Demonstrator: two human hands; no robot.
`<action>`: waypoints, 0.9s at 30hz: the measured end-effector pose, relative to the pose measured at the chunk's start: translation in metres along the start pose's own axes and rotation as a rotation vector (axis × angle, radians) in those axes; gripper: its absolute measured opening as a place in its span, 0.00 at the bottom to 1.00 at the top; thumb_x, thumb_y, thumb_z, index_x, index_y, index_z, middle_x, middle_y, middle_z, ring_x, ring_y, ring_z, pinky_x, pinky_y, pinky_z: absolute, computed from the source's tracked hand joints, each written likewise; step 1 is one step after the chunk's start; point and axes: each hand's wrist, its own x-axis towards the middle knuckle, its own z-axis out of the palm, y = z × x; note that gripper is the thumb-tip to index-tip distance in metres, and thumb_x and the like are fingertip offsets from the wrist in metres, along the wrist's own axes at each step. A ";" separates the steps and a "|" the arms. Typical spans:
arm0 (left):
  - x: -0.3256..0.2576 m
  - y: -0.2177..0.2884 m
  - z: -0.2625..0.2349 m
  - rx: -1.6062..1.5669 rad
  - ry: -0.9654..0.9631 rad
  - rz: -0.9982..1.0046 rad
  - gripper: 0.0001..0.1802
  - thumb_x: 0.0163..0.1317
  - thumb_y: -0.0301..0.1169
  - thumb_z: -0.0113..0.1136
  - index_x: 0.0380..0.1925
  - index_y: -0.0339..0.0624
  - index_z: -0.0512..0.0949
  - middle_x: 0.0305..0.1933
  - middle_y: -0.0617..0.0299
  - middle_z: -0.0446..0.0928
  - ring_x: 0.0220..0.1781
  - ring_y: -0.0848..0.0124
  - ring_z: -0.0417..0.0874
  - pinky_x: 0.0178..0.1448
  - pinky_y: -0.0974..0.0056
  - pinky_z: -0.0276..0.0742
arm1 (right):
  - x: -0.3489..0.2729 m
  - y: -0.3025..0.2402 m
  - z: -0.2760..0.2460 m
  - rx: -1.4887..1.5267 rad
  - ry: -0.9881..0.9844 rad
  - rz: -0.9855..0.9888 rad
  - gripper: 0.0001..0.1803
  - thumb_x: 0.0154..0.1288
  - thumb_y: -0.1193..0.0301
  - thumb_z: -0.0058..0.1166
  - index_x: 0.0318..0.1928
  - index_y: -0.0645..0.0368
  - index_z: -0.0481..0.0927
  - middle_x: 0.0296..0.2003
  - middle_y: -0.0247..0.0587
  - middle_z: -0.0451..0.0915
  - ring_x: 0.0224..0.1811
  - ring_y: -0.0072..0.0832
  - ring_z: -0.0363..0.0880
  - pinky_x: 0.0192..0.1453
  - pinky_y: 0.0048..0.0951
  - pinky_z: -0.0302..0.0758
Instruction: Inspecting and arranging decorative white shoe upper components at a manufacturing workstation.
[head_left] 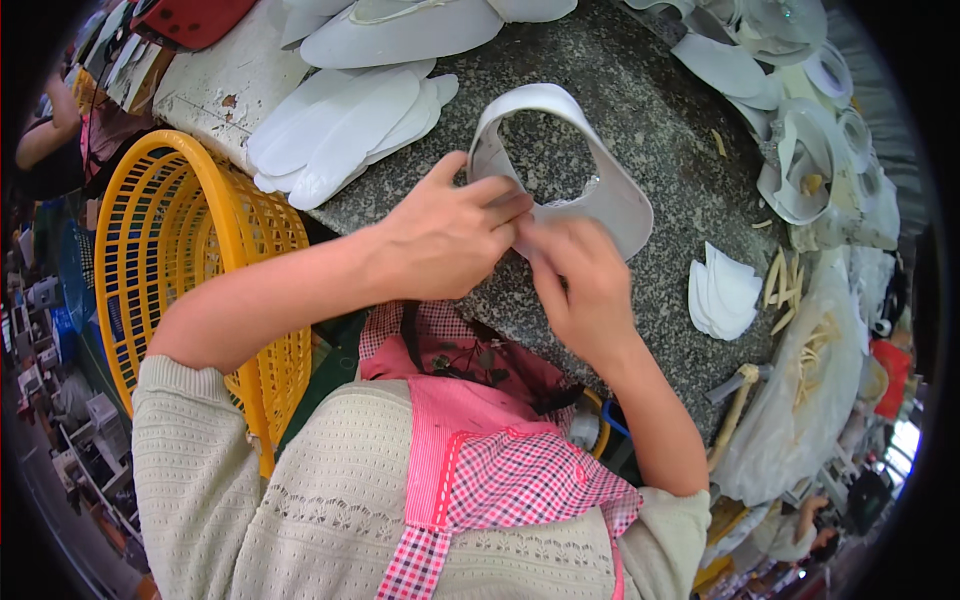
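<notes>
A white shoe upper (622,203), bent into an open loop, stands on the grey speckled stone worktop (660,330) in front of me. My left hand (455,232) is closed at its near left edge, the fingers curled and pinching the rim. Close against it, my right hand (582,282) has its fingers bent and pressed to the same near edge; its fingertips are slightly blurred. The two hands meet at the near side of the loop. Whether a small piece sits between the fingertips is hidden.
White sole-shaped pieces (345,125) lie fanned at the left, below more white uppers (400,35). Small white pieces (722,292), beige strips (783,285), a hammer (738,390) and a plastic bag (790,400) are at the right. A yellow basket (240,215) stands left.
</notes>
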 end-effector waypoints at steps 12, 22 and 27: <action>-0.021 -0.044 0.019 -0.107 0.196 0.034 0.26 0.43 0.21 0.53 0.48 0.42 0.76 0.55 0.63 0.74 0.58 0.69 0.72 0.50 0.64 0.69 | 0.007 0.009 0.031 -0.283 0.008 -0.067 0.25 0.43 0.83 0.49 0.48 0.67 0.74 0.40 0.44 0.67 0.38 0.39 0.68 0.42 0.34 0.71; 0.024 0.024 -0.005 -0.232 0.446 -0.021 0.23 0.40 0.20 0.53 0.43 0.37 0.76 0.47 0.56 0.77 0.53 0.61 0.74 0.54 0.59 0.70 | -0.076 0.005 -0.050 0.009 0.318 0.340 0.15 0.50 0.85 0.50 0.40 0.62 0.80 0.35 0.44 0.76 0.35 0.33 0.76 0.39 0.26 0.72; 0.047 0.058 0.016 -0.219 0.414 -0.042 0.23 0.51 0.36 0.59 0.46 0.34 0.74 0.53 0.52 0.74 0.58 0.59 0.71 0.61 0.52 0.64 | -0.063 0.042 -0.048 0.121 0.433 0.427 0.15 0.53 0.84 0.50 0.43 0.64 0.79 0.36 0.45 0.76 0.37 0.33 0.76 0.42 0.26 0.71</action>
